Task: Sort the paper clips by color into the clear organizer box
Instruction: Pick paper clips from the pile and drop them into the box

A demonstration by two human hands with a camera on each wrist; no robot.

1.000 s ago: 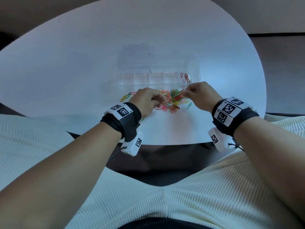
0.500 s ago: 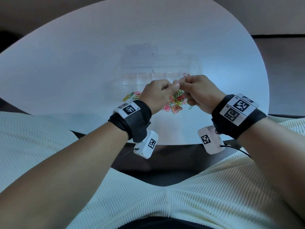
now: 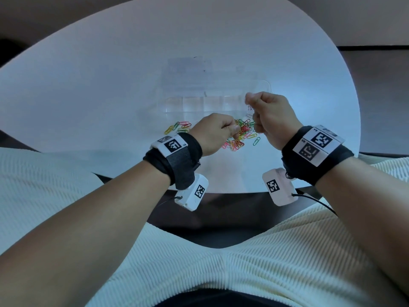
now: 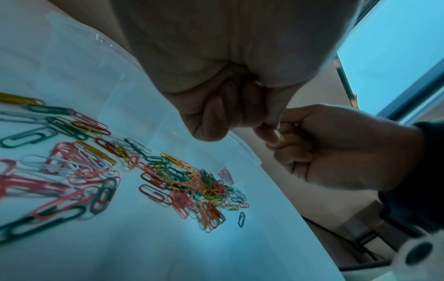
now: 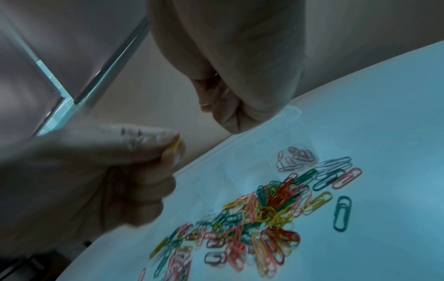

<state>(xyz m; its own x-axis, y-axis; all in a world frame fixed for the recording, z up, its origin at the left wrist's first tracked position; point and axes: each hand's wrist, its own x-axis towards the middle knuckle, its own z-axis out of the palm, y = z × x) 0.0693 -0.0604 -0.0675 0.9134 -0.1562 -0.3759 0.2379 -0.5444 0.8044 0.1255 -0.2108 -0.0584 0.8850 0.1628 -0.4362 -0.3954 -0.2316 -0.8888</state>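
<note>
A pile of mixed coloured paper clips point(image 3: 241, 136) lies on the white table, just in front of the clear organizer box point(image 3: 199, 110). My left hand point(image 3: 234, 130) hovers low over the pile and pinches a yellow clip point(image 5: 178, 144) between thumb and finger. My right hand point(image 3: 250, 99) is raised over the box's right end, fingers curled. Reddish clip wire point(image 5: 205, 104) shows between those fingers in the right wrist view. Several red clips point(image 5: 295, 157) lie in the rightmost compartment; the other compartments look empty.
A few more clips point(image 3: 179, 127) lie left of the pile, and a single green clip point(image 3: 256, 141) lies to its right. The box's clear lid point(image 3: 188, 72) lies open behind it. The table's near edge point(image 3: 221, 191) runs just behind my wrists.
Half a second ago both hands met above the pile, pinching together. They have since parted: the left dropped toward the pile, the right rose to the box's right end.
</note>
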